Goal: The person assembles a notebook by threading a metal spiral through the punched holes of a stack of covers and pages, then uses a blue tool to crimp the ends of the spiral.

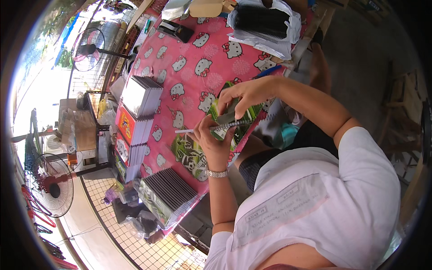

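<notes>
My left hand (213,138), with a metal-band watch (217,173) at the wrist, is closed around the coil edge of a small spiral notebook (229,125). A thin white stick (183,131) pokes out beside its fingers; what it is I cannot make out. Bent over the notebook's far side is my right hand (250,96), thumb and fingers gripping a dark grey-green part of it. Green patterned covers (255,112) lie under both hands. Another green printed cover or notebook (189,155) rests flat on the table, left of my left wrist.
A pink cat-print cloth covers the table (191,58). Stacked notebooks (135,128) line its left edge; a coil-bound stack (168,193) stands nearer me. Farther off are a black tape dispenser (175,30), a white package of black coils (263,24) and a blue pen-like thing (269,72).
</notes>
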Motion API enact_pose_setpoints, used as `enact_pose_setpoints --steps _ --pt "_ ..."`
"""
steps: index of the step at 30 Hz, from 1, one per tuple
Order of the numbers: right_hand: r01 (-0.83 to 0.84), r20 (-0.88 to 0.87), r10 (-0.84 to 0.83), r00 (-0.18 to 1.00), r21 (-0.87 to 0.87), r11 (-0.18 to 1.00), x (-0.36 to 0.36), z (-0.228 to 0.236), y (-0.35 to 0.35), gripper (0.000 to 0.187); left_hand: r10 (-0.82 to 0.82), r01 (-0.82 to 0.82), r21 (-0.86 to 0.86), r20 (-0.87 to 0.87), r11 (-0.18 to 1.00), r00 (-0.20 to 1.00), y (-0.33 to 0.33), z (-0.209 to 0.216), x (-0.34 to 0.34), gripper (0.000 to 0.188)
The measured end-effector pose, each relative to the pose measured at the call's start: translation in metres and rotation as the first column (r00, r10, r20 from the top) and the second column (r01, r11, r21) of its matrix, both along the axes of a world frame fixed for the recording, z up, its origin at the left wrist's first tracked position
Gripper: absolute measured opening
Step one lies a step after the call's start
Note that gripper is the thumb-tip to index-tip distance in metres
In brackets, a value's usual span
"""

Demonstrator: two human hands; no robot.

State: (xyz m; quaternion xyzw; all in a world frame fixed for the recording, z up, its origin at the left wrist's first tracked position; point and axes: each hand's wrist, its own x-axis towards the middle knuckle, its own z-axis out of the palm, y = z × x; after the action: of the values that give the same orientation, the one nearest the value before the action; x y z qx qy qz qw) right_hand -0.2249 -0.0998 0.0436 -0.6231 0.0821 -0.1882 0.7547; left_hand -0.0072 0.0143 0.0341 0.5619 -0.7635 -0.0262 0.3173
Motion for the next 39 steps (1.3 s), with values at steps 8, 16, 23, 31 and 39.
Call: enact_pose_setpoints --steps 8,16,23,31,39 --pt "0.056 -0.336 -0.213 0.918 -0.420 0.906 0.012 -0.008 -0.019 0.059 0.003 -0.008 0.046 0.096 0.999 0.995 -0.011 0.024 0.017 0.085" --pt "-0.030 -0.013 0.035 0.999 0.278 0.960 0.023 0.001 -0.011 0.056 0.067 -0.066 0.091 -0.017 0.994 0.998 -0.009 0.013 0.044 0.066" --pt "-0.102 0.254 0.024 0.967 0.297 0.949 0.005 -0.014 -0.005 0.056 0.043 -0.039 0.061 -0.050 0.997 0.998 -0.003 0.008 0.031 0.059" --pt "0.097 -0.240 -0.100 0.966 -0.027 0.995 0.009 0.013 -0.001 0.056 0.134 -0.109 0.160 -0.159 0.981 0.978 0.003 0.004 0.047 0.028" --pt "-0.039 -0.021 0.041 0.999 0.090 0.995 0.017 0.005 -0.004 0.053 0.040 0.054 0.186 -0.466 0.981 0.884 0.002 -0.014 0.056 0.024"
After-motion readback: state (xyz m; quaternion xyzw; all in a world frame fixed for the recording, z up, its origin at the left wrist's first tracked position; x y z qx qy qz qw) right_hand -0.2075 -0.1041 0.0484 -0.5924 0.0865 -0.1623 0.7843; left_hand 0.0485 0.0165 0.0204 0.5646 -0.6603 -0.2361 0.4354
